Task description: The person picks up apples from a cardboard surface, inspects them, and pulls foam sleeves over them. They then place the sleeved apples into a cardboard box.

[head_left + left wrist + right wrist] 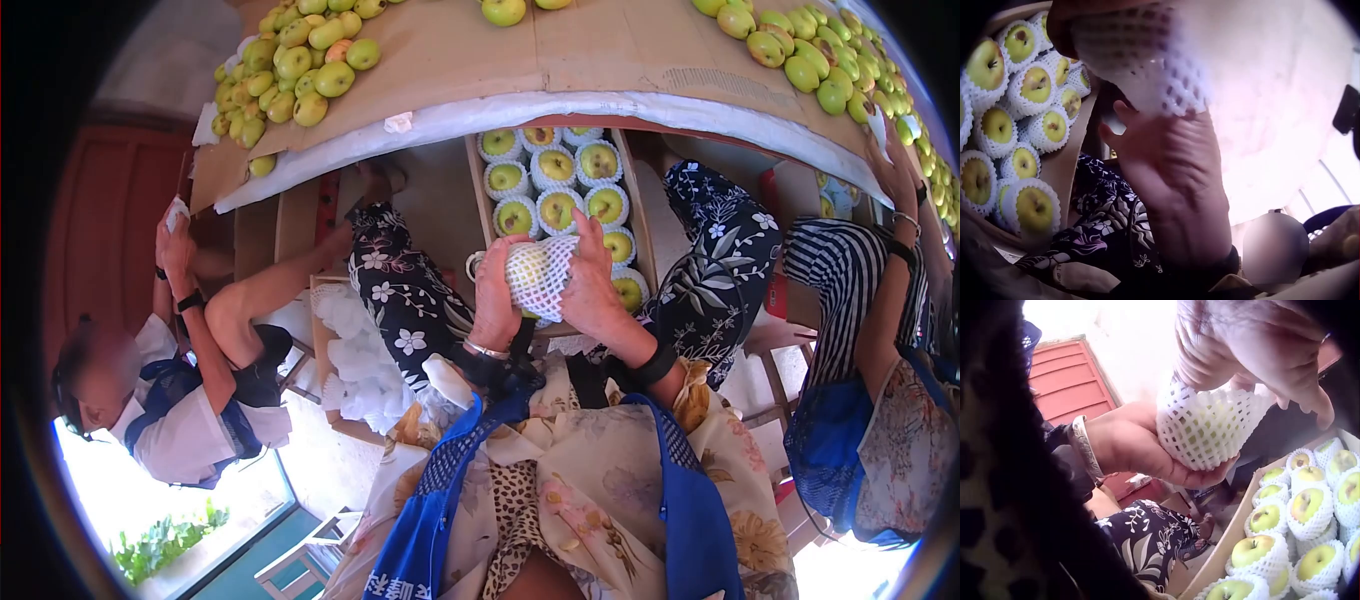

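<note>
Over the near end of the box, an apple in a white foam net [541, 276] sits between my two hands. The fingers of my left hand [495, 292] curl round it from the left; in the right wrist view this hand [1132, 439] cups it from below. My right hand [597, 290] grips the net's other side, and in the right wrist view that hand [1254, 347] is at the sleeve's upper end. Green skin shows through the mesh. Below stands a cardboard box [482, 190] holding rows of green apples [555, 165] in foam nets.
Loose green apples [300, 65] are heaped on the cardboard-covered table [450, 60], with another heap [800, 45] at right. A carton of white foam nets [365, 350] stands left of my legs. People sit on both sides, a hand [178, 245] at left and striped trousers [850, 270] at right.
</note>
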The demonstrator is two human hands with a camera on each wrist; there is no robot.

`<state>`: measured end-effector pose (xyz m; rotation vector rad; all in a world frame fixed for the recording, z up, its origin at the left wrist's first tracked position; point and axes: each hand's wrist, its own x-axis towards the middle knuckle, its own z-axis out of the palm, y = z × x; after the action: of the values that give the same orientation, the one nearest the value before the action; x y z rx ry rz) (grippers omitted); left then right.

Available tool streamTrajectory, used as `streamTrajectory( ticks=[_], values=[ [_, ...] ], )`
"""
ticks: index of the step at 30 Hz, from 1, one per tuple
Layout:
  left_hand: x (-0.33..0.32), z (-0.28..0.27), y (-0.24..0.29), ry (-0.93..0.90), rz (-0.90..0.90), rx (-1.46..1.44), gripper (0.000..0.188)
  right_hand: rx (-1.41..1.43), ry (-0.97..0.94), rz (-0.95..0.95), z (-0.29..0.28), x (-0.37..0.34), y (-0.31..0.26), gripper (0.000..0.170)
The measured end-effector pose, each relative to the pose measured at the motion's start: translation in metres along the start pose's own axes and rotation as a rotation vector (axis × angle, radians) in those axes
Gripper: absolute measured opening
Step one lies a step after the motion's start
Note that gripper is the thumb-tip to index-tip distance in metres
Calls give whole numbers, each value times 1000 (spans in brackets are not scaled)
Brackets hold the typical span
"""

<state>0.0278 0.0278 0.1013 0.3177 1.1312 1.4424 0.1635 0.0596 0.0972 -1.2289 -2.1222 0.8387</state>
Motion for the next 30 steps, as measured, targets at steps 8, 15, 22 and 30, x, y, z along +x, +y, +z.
streamTrajectory(
  ticks=[8, 15, 22, 30],
  values=[
    [-1, -2, 3, -11, -90, -70, 35, -76, -110, 63, -11, 6, -12, 44],
    [11, -28, 15, -135, -298, -574, 39, 311, -35, 1, -54, 19, -20, 25],
    [18, -52, -14, -77, 166, 570, 42, 270, 48, -179, -46, 14, -20, 21],
    [-1, -17, 13, -41, -189, -305, 41, 527, 32, 2, -16, 9, -15, 38]
  ],
)
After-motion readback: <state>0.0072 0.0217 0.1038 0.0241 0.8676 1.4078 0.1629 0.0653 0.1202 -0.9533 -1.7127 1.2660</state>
